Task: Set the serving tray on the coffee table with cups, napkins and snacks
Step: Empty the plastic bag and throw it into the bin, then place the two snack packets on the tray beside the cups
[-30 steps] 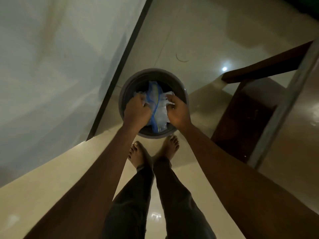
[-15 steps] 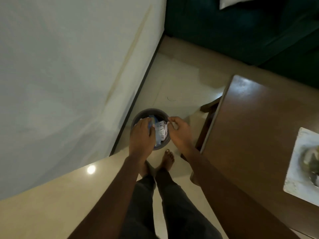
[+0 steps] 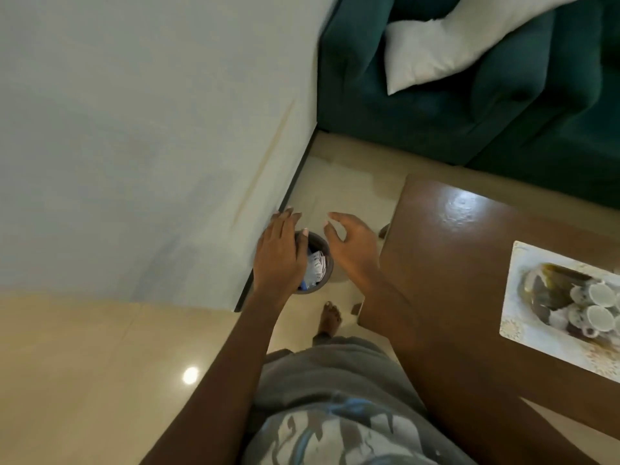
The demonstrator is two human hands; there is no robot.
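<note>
Both hands have come up out of the bin, left hand and right hand spread open, empty; the serving tray with cups sits on the tabletop.

Pale wall, glossy beige floor, green sofa, white cushion.

The left hand covers the bin's 9 o'clock half. At 3 o'clock, the frame edge cuts the tray; its 2 cups look blurred.
</note>
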